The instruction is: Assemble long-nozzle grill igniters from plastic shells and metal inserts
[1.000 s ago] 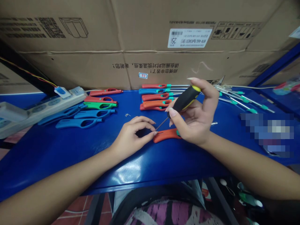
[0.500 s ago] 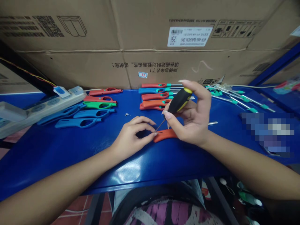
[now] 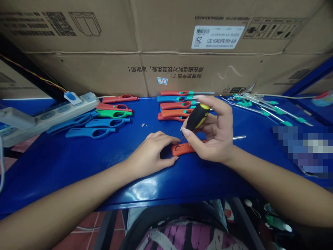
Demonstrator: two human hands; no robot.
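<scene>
My right hand (image 3: 218,135) is closed around a black-and-yellow screwdriver (image 3: 198,116), tilted with its shaft pointing down to the left. The screwdriver's tip meets the butt end of an orange long-nosed lighter (image 3: 182,149) lying flat on the blue tabletop. My left hand (image 3: 151,151) steadies that same end, fingers on its far side and thumb on its near side. Part of the lighter is hidden beneath my right hand; its metal tube (image 3: 239,138) shows beyond. Several tiny screws (image 3: 144,125) lie behind my left hand.
Several blue, green and red lighter casings (image 3: 91,132) lie left, beside a white power strip (image 3: 52,116). Lighters with metal tubes (image 3: 174,93) are lined up at the back. Loose tubes with green parts (image 3: 275,116) lie right. A cardboard box (image 3: 104,69) stands behind.
The screwdriver tip has come down onto the lighter's end. My left thumb and fingers have parted from their pinch near the tip and now sit either side of the lighter. The view has shifted slightly.
</scene>
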